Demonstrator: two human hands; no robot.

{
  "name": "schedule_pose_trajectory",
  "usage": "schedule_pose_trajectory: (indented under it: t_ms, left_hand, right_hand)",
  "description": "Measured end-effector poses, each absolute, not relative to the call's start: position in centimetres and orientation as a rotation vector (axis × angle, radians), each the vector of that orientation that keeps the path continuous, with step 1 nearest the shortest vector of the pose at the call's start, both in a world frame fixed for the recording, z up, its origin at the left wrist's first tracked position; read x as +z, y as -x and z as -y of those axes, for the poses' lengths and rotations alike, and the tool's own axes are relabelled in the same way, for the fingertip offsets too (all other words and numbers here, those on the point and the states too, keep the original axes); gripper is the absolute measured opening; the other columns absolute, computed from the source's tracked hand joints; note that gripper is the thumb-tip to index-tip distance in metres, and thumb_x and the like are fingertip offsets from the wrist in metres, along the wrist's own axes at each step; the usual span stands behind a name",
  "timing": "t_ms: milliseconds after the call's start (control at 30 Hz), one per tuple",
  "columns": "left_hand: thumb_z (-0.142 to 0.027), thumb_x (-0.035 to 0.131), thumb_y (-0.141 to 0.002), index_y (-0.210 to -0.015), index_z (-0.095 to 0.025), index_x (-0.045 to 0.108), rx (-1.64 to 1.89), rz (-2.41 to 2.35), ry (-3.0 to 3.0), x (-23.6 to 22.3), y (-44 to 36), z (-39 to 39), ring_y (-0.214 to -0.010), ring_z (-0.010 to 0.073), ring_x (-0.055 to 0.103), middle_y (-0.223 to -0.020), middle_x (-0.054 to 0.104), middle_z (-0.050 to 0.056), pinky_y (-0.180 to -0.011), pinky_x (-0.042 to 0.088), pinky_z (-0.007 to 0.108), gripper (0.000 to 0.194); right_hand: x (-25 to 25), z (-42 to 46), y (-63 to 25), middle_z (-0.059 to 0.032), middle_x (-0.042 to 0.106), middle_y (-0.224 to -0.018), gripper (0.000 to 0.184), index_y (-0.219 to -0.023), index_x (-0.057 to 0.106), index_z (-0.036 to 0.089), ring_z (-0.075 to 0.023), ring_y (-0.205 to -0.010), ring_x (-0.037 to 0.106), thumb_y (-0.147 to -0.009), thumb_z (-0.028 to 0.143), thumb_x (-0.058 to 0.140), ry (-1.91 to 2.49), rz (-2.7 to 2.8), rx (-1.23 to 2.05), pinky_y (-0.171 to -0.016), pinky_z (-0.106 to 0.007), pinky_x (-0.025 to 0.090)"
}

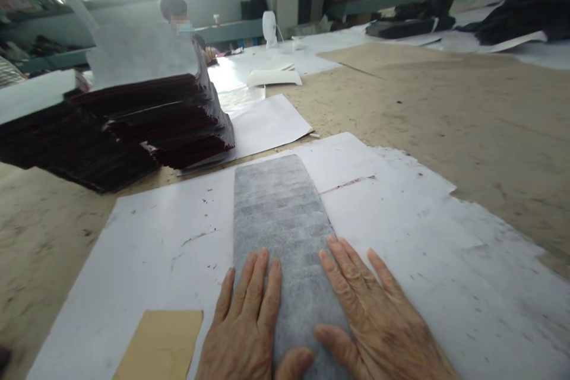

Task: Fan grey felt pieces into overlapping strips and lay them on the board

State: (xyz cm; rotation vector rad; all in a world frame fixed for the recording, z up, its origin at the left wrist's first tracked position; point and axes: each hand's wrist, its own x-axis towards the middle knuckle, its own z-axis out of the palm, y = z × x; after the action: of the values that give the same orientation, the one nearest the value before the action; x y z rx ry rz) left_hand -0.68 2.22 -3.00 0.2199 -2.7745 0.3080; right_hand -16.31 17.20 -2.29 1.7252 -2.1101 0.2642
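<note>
Two dark stacks of layered sheets (pixel 169 119) with pale tops lie toward the left of the bench (pixel 409 101), a masked person (pixel 173 10) beyond them. A small white fan-like object (pixel 269 28) stands near the far edge; black folded cloth (pixel 529 16) lies toward the far right corner.

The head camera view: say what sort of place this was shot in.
Probably a garment or textile workshop: a large worktable spread with white paper, thick stacks of dark material on it, and shelves of goods along the back wall.
</note>
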Motion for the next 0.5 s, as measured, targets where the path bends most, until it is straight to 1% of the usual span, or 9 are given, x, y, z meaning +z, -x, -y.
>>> schedule_pose_trajectory:
  t_ms: [100,167,267,333,367,433,500]
  left_hand:
    - [-0.060,0.041,-0.081,-0.142,-0.006,0.021,0.297,2.766,-0.248,-2.9,0.6,-2.6,-0.128,0.0306,0.038,-0.138,0.041,0.019,-0.098,0.034,0.045,0.084]
    - [-0.057,0.040,-0.083,-0.143,-0.008,0.019,0.235,2.803,-0.277,-2.7,0.5,-3.0,-0.131,0.0306,0.034,-0.142,0.035,0.018,-0.099,0.036,0.047,0.080]
    - [-0.056,0.036,-0.086,-0.143,-0.012,0.019,0.037,2.889,-0.372,-2.2,0.3,-3.5,-0.135,0.0305,0.026,-0.146,0.026,0.015,-0.104,0.032,0.053,0.074]
    - [-0.055,0.037,-0.086,-0.142,-0.015,0.023,-0.166,2.907,-0.436,-1.6,0.2,-3.5,-0.136,0.0298,0.024,-0.147,0.025,0.013,-0.107,0.025,0.056,0.070]
    - [-0.053,0.039,-0.087,-0.141,-0.017,0.028,-0.293,2.874,-0.472,-1.3,0.1,-3.4,-0.135,0.0288,0.026,-0.146,0.029,0.012,-0.108,0.022,0.057,0.066]
    - [-0.042,0.044,-0.087,-0.132,-0.022,0.044,-0.523,2.725,-0.578,-0.7,0.1,-2.7,-0.129,0.0255,0.038,-0.139,0.044,0.009,-0.109,0.021,0.055,0.049]
    - [-0.027,0.047,-0.086,-0.117,-0.022,0.057,-0.637,2.527,-0.732,-0.3,0.2,-1.5,-0.119,0.0226,0.050,-0.125,0.058,0.007,-0.106,0.028,0.050,0.033]
  right_hand:
    - [-2.6,-17.4,16.1,-0.0185,0.042,-0.137,0.061,-0.130,0.044,0.005,-0.0290,-0.128,0.037,-0.086,0.048,0.041,-1.667,2.091,0.267,-0.101,-0.048,0.030]
    - [-2.8,-17.5,16.0,-0.0168,0.042,-0.137,0.061,-0.130,0.044,0.006,-0.0276,-0.127,0.038,-0.087,0.049,0.040,-1.659,2.105,0.285,-0.099,-0.048,0.035]
    - [-2.8,-17.6,16.0,-0.0148,0.043,-0.137,0.057,-0.131,0.044,0.007,-0.0254,-0.127,0.040,-0.089,0.046,0.038,-1.689,2.165,0.340,-0.100,-0.047,0.038]
    - [-2.5,-17.6,16.0,-0.0146,0.043,-0.136,0.055,-0.131,0.045,0.008,-0.0247,-0.126,0.040,-0.091,0.045,0.035,-1.717,2.230,0.378,-0.101,-0.048,0.037]
    - [-2.3,-17.6,16.1,-0.0149,0.044,-0.136,0.055,-0.130,0.046,0.009,-0.0247,-0.126,0.040,-0.091,0.045,0.034,-1.721,2.262,0.396,-0.102,-0.048,0.036]
    - [-2.0,-17.5,16.1,-0.0153,0.044,-0.135,0.053,-0.129,0.048,0.010,-0.0248,-0.126,0.041,-0.092,0.045,0.033,-1.715,2.316,0.421,-0.102,-0.049,0.035]
    - [-1.8,-17.4,16.1,-0.0150,0.045,-0.135,0.052,-0.128,0.050,0.011,-0.0249,-0.125,0.042,-0.092,0.044,0.033,-1.698,2.345,0.439,-0.103,-0.049,0.035]
